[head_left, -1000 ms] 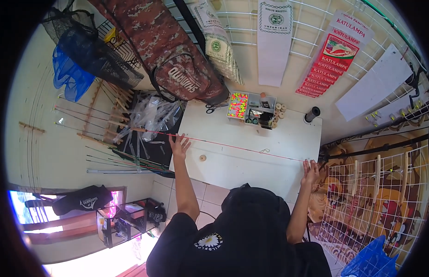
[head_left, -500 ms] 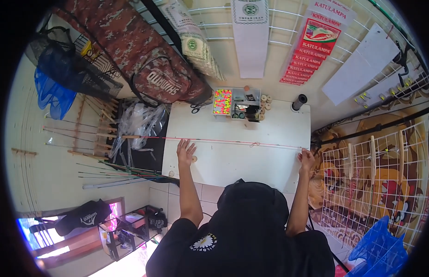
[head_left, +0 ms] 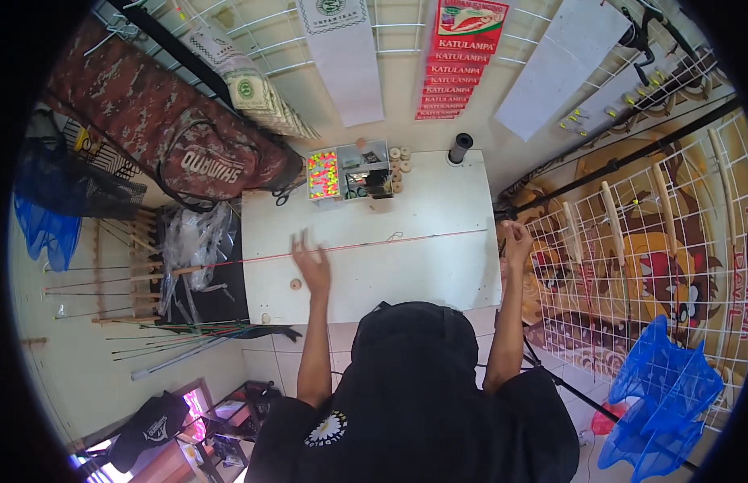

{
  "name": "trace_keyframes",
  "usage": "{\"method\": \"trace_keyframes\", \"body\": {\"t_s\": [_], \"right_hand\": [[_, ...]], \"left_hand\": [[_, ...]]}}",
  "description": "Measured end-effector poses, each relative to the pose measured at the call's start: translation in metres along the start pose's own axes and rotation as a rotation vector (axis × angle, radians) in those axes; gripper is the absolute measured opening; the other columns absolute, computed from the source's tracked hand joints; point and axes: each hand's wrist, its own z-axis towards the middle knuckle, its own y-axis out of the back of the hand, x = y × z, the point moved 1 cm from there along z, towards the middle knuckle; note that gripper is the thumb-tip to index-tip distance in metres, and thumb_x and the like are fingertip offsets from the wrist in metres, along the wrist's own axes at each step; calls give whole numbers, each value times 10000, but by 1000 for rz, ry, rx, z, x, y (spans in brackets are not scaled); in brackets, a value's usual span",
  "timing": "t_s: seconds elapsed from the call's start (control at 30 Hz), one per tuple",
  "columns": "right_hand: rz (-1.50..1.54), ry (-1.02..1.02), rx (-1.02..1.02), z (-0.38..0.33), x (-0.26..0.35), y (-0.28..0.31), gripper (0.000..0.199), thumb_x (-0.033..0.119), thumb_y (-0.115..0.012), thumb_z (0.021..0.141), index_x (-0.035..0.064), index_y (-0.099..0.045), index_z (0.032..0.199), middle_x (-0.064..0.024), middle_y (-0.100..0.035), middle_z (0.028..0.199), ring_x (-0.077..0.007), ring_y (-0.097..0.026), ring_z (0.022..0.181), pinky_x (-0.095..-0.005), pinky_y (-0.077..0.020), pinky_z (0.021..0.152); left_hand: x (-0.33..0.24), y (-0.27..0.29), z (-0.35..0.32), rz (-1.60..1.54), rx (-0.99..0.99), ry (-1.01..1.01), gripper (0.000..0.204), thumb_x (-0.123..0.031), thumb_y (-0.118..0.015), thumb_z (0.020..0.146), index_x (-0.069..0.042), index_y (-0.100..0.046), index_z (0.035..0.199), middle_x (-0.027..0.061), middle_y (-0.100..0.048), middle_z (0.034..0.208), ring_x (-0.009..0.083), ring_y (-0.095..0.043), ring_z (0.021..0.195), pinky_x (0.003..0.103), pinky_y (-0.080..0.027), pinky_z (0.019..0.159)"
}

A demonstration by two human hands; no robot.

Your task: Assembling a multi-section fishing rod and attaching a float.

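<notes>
A thin red fishing rod (head_left: 289, 256) stretches across the white table, its wooden handle (head_left: 189, 270) past the left edge. Fine line with a small loose loop (head_left: 396, 237) lies along its right half. My left hand (head_left: 311, 264) is over the rod's left part, fingers apart and blurred by motion, holding nothing I can see. Just past the table's right edge, beyond the visible rod tip, my right hand (head_left: 516, 241) has its fingertips pinched together. Whatever is between them is too fine to make out.
On the table (head_left: 374, 282) stand a compartment box (head_left: 347, 171) with bright floats, round wooden discs (head_left: 396, 165), scissors (head_left: 283, 196) and a black cylinder (head_left: 460, 148). Bagged plastic (head_left: 197, 241) and more rods lie left. A white wire rack (head_left: 632, 266) and blue net (head_left: 664, 394) stand right.
The view has shifted to the right, so the table appears further left. My left hand has moved off the rod's upper side and blurs; my right hand has drawn away past the rod tip.
</notes>
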Motion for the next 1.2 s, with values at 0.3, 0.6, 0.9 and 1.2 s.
{"method": "trace_keyframes", "body": {"t_s": [0.3,0.6,0.9,1.2], "right_hand": [[25,182,75,-18,73,1,165,139,-649,927,-19,-670,968,-56,-694,896,-117,-633,801,-263,-506,742],[-40,163,581,-79,65,-28,212,-22,-659,869,-11,-572,1062,-88,-703,827,-124,-674,794,-246,-507,761],[183,-178,851,-82,42,-24,285,-2,-736,823,46,-474,924,-45,-670,745,-85,-654,768,-219,-481,689],[248,-235,921,-78,48,-22,178,20,-703,850,1,-602,995,-82,-712,824,-109,-666,776,-227,-497,714]], "left_hand": [[-91,-52,-18,-246,370,-200,484,-80,-634,890,-101,-508,1356,199,-464,1376,368,-420,1299,441,-331,1104],[-202,-49,-35,-774,796,-314,427,-93,-741,808,-73,-624,1218,114,-645,1098,237,-640,904,352,-509,813],[-191,-50,-33,-731,1010,-371,232,-200,-759,797,-92,-742,1002,78,-693,866,213,-635,777,353,-484,682],[-190,-50,-25,-696,1055,-288,222,-181,-724,831,-66,-727,1021,91,-705,871,210,-667,813,339,-505,733]]}}
